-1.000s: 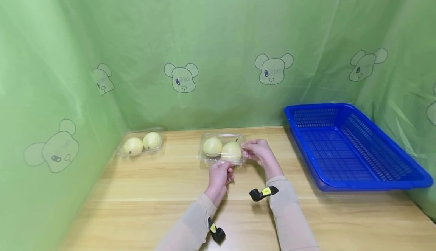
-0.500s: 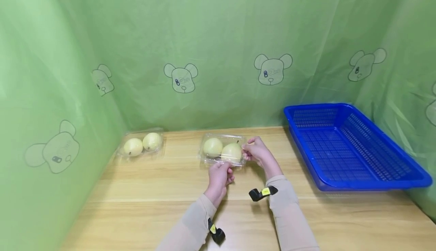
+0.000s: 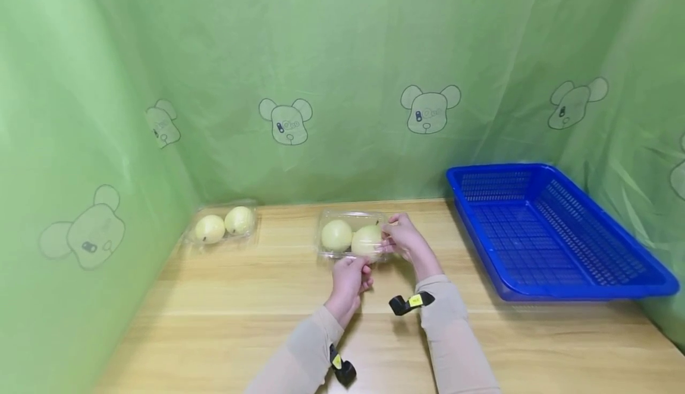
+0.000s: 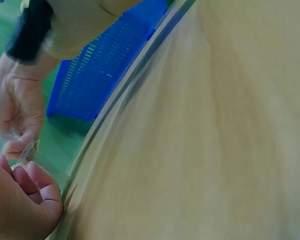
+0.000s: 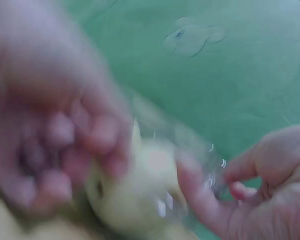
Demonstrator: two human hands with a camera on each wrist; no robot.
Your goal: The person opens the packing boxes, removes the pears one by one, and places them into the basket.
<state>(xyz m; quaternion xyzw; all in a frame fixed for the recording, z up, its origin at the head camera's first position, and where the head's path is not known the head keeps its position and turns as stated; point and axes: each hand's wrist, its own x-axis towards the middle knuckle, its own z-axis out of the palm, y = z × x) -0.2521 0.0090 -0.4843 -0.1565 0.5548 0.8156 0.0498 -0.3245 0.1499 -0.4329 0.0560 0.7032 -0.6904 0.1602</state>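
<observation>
A clear plastic clamshell box point(image 3: 343, 255) with two pale yellow pears, a left pear point(image 3: 336, 235) and a right pear point(image 3: 366, 240), sits near the back middle of the table. My left hand point(image 3: 348, 279) pinches its front edge between thumb and fingers. At the box's right end, my right hand point(image 3: 405, 239) grips the plastic with thumb and fingertips. The right wrist view shows a pear point(image 5: 140, 185) behind the plastic, between the two hands, blurred. In the left wrist view, a corner of plastic point(image 4: 30, 151) shows between both hands.
At the back left stands a second clear box point(image 3: 247, 204) with two pears. A blue plastic basket point(image 3: 500, 263) takes up the right side of the wooden table point(image 3: 225, 317). Green curtains point(image 3: 348, 43) close off the back and sides.
The box has shifted slightly right and toward me, and my left hand has moved with it. My right fingers have come a little further in over the box's right end.
</observation>
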